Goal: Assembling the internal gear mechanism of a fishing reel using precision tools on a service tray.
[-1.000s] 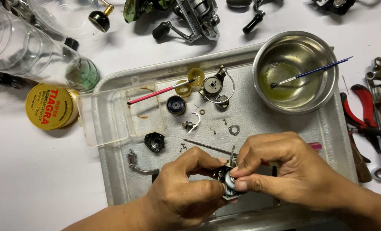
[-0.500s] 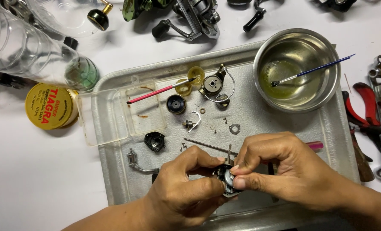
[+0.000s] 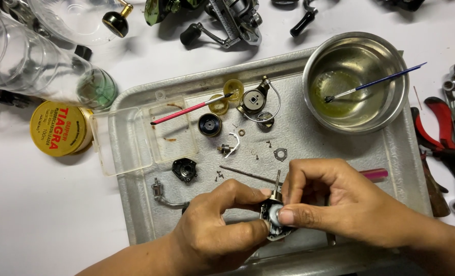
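Over the near part of a metal tray [image 3: 309,140], both hands close on a small dark reel body [image 3: 273,225] with a thin shaft sticking up from it. My left hand [image 3: 219,230] grips it from the left with thumb and forefinger. My right hand [image 3: 340,204] pinches its round silvery part from the right, thumb on top. Loose on the tray lie a black cap [image 3: 184,169], a black round gear part [image 3: 209,124], a brass and steel rotor piece [image 3: 255,102], a thin metal rod [image 3: 245,175], washers and tiny screws.
A steel bowl [image 3: 357,82] with yellowish oil and a blue brush [image 3: 378,82] sits at the tray's right rear. A clear plastic box [image 3: 140,135] holds a pink brush [image 3: 186,110]. A yellow tin [image 3: 59,128] and clear bottle [image 3: 38,64] lie left; red pliers [image 3: 437,128] and wrenches right; fishing reels [image 3: 227,20] behind.
Both hands stay on the reel body with only slight finger shifts. Nothing on the tray has moved.
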